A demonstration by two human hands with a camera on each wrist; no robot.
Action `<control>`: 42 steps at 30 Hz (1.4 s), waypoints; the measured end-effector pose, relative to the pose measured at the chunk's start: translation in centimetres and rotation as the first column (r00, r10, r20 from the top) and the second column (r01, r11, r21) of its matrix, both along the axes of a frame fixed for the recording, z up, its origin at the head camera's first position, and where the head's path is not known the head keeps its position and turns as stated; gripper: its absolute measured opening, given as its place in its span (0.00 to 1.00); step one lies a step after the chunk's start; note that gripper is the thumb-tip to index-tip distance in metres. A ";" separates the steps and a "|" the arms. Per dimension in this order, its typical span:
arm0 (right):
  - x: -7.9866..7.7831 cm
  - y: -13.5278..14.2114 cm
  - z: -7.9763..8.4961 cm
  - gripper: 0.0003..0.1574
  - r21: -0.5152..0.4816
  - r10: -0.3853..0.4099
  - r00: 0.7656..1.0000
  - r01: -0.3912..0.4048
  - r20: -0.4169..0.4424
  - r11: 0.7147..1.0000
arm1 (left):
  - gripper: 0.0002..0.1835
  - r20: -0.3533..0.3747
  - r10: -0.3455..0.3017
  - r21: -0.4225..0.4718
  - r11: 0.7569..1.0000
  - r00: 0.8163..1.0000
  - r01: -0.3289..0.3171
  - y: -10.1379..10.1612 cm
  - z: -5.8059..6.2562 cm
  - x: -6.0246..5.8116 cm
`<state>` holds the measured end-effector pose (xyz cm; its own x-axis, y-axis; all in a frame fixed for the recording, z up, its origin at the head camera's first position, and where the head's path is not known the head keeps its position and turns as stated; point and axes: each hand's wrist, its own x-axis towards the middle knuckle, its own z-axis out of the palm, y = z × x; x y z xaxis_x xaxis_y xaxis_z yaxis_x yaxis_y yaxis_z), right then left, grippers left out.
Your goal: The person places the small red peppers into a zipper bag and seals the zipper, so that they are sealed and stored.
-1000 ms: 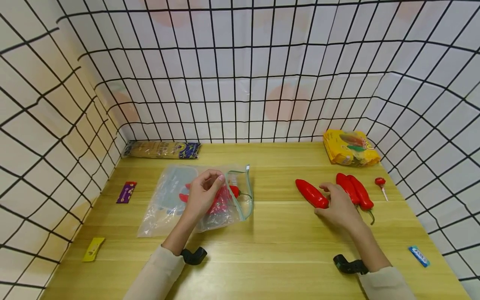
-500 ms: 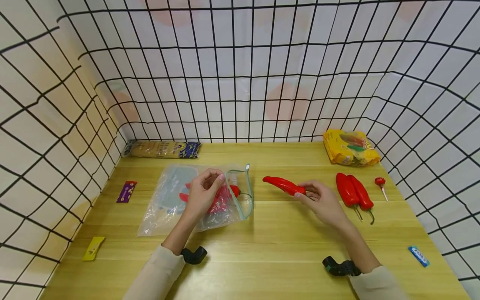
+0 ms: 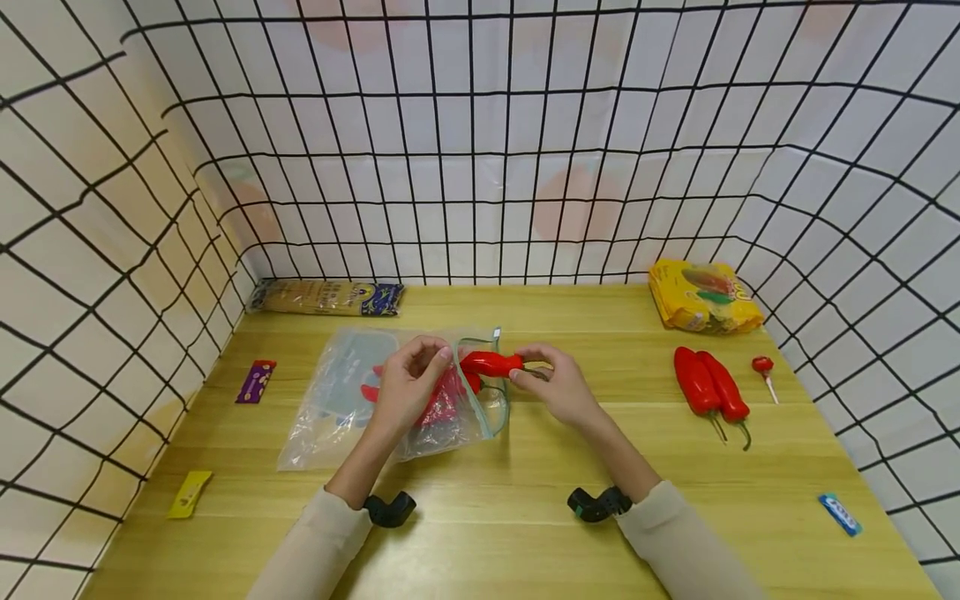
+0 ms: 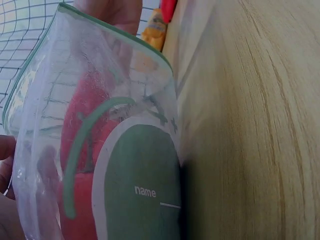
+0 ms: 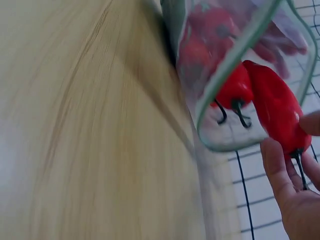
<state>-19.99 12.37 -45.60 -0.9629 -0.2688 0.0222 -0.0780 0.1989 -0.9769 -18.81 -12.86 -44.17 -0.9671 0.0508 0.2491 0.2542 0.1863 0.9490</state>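
A clear zip bag [image 3: 337, 417] with a green-edged mouth lies on the table, its opening facing right and held apart. My left hand [image 3: 408, 383] pinches the bag's upper side near that mouth. Inside the bag are several red peppers [image 5: 237, 87], seen through the plastic. My right hand [image 3: 558, 387] grips another red pepper [image 5: 280, 107] by its stem end, and the pepper's tip is inside the bag's mouth. The left wrist view looks along the bag, where a green label reading "name" [image 4: 145, 192] shows.
Two red peppers [image 3: 696, 383] lie at the right beside a red lollipop [image 3: 762, 365]. A yellow packet [image 3: 705, 296] and a noodle pack [image 3: 326, 297] lie at the back. Small wrapped sweets, purple [image 3: 256, 382], yellow [image 3: 190, 494] and blue [image 3: 840, 514], lie near the sides. Black wire mesh surrounds the table.
My right hand took a red pepper from the right side, lifted it and carried it left into the bag's mouth. The left hand has stayed in place, still pinching the bag.
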 end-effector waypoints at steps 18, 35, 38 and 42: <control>0.7 -1.8 -0.3 0.23 -0.051 -0.083 0.994 0.086 0.067 0.995 | 0.13 0.052 0.006 -0.014 1.000 0.999 -0.005 0.1 -0.5 -0.3; 2.3 -1.4 -0.5 0.23 -0.147 0.059 0.998 -0.063 -0.033 0.987 | 0.15 0.027 -0.003 -0.008 1.000 1.000 0.004 0.0 -0.4 -0.2; 2.1 -2.5 -0.4 0.25 -0.120 0.099 0.994 -0.105 -0.051 0.987 | 0.15 0.015 -0.005 0.004 1.000 1.000 0.005 0.1 -0.3 -0.2; 1.9 -3.8 -0.2 0.26 -0.106 0.127 0.991 -0.131 -0.044 0.986 | 0.14 -0.008 -0.018 0.025 1.000 1.000 0.018 0.1 -0.2 -0.2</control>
